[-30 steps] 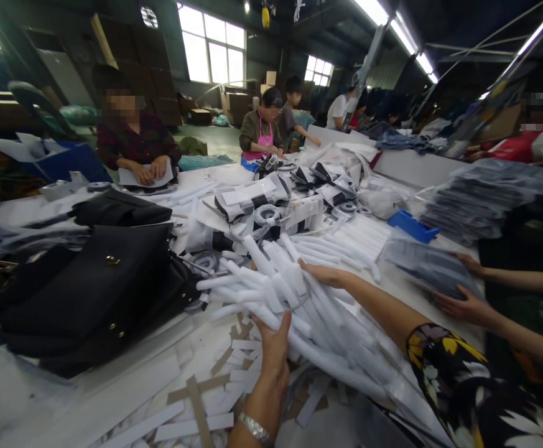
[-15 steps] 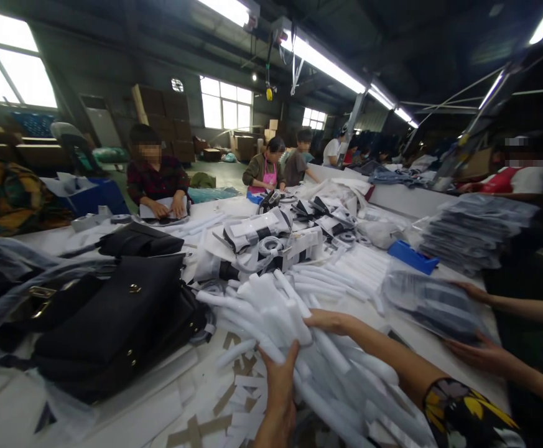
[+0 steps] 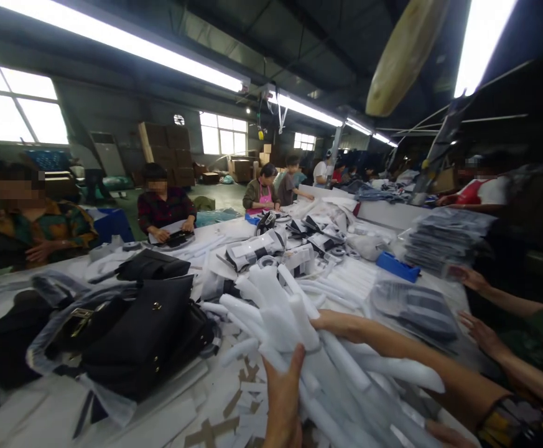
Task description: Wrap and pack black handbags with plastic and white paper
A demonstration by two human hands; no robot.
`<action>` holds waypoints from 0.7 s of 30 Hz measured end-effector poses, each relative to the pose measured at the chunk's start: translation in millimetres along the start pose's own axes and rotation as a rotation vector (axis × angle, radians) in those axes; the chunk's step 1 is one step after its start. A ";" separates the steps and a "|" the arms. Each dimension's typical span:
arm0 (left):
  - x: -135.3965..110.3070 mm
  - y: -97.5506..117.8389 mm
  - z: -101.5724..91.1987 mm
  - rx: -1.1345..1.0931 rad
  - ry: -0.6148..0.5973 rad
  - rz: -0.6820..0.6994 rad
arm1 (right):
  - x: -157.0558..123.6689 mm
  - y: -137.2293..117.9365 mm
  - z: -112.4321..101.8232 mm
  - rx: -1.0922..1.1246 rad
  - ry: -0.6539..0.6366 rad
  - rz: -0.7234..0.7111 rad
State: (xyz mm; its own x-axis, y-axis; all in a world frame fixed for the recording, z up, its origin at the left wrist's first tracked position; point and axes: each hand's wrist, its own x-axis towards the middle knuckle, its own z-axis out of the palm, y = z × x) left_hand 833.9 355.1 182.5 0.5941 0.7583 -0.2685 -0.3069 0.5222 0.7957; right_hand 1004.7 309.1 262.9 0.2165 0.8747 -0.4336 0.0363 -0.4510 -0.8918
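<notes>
A bundle of white foam tubes [image 3: 346,379] spreads across the front of the table toward the lower right. My left hand [image 3: 284,386] grips the bundle's near left side, thumb pointing up and the other fingers partly hidden. From the right, my right hand [image 3: 329,322] reaches across with its fingers curled around the upper tubes; its fingertips are covered by the foam. A patterned sleeve [image 3: 518,420] shows on that arm. Something skin-coloured shows under the tubes at the bottom edge, and I cannot tell whose it is.
Black bags [image 3: 135,342] lie left, with cardboard and paper scraps [image 3: 247,404] beside my left hand. A blue tray [image 3: 397,266], a plastic-wrapped dark item [image 3: 413,311] and stacked wrapped items [image 3: 443,239] are right. A co-worker's hands [image 3: 483,333] are close by.
The camera has tilted upward, showing more ceiling lights. Both my hands remain on the foam bundle. The co-worker's hands at right have come away from the wrapped dark item.
</notes>
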 end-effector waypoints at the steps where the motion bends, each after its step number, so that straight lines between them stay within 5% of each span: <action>1: -2.1 8.1 1.8 0.031 -0.005 0.025 | -5.7 -5.2 2.0 0.009 0.014 -0.021; 11: -0.9 102.9 35.7 0.154 -0.152 0.255 | -32.7 -66.2 -0.2 0.056 0.123 -0.236; 21: 29.9 220.1 120.1 0.189 -0.391 0.552 | -43.4 -187.0 -55.2 0.065 0.308 -0.379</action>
State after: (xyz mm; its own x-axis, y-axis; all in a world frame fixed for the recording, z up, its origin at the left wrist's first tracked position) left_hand 873.5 445.9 414.8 0.6233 0.6783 0.3891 -0.5272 -0.0030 0.8498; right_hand 1042.4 345.6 455.6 0.4784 0.8777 -0.0269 0.1097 -0.0901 -0.9899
